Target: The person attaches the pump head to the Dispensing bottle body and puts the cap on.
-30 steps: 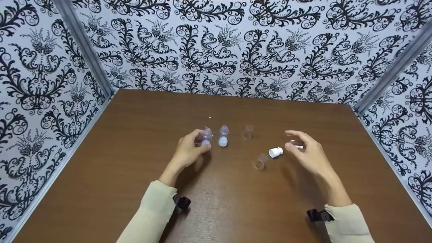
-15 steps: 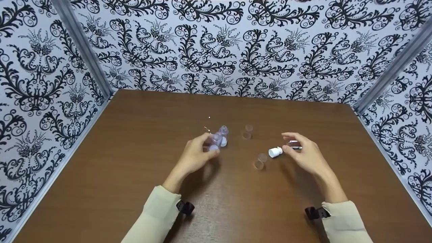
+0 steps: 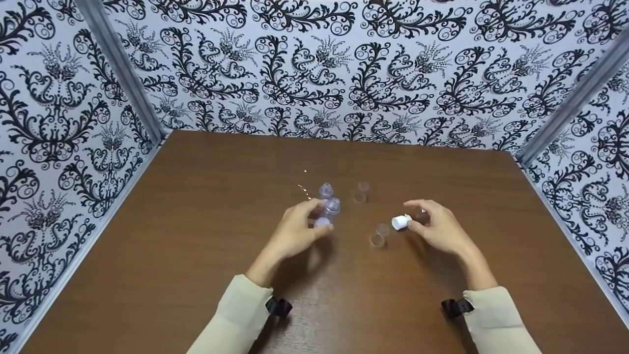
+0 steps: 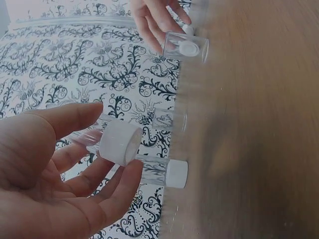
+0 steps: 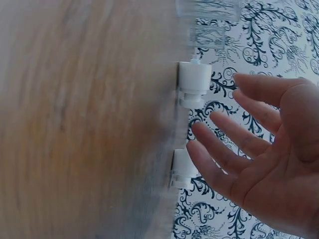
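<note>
My left hand (image 3: 300,228) grips a small clear bottle (image 4: 120,142) with a white end, holding it tilted above the table. In the head view that bottle (image 3: 332,205) partly covers a second clear bottle (image 3: 326,190), which stands on the table; its white base (image 4: 177,174) shows in the left wrist view. My right hand (image 3: 442,228) hovers with fingers spread loosely beside a white pump top (image 3: 401,222). The right wrist view shows a gap between the fingers and that pump top (image 5: 194,77). Another white piece (image 5: 184,167) lies farther off, mostly hidden by the hand in the head view.
Two clear cylindrical caps stand on the brown table (image 3: 196,196): a near one (image 3: 379,236) and a far one (image 3: 361,192). Small bright specks (image 3: 304,189) show left of the bottles. Patterned walls (image 3: 314,73) enclose the table's back and sides.
My left hand has carried the bottle to the right, in front of the standing one, and tilted it. My right hand has shifted slightly left, closer to the white pump top.
</note>
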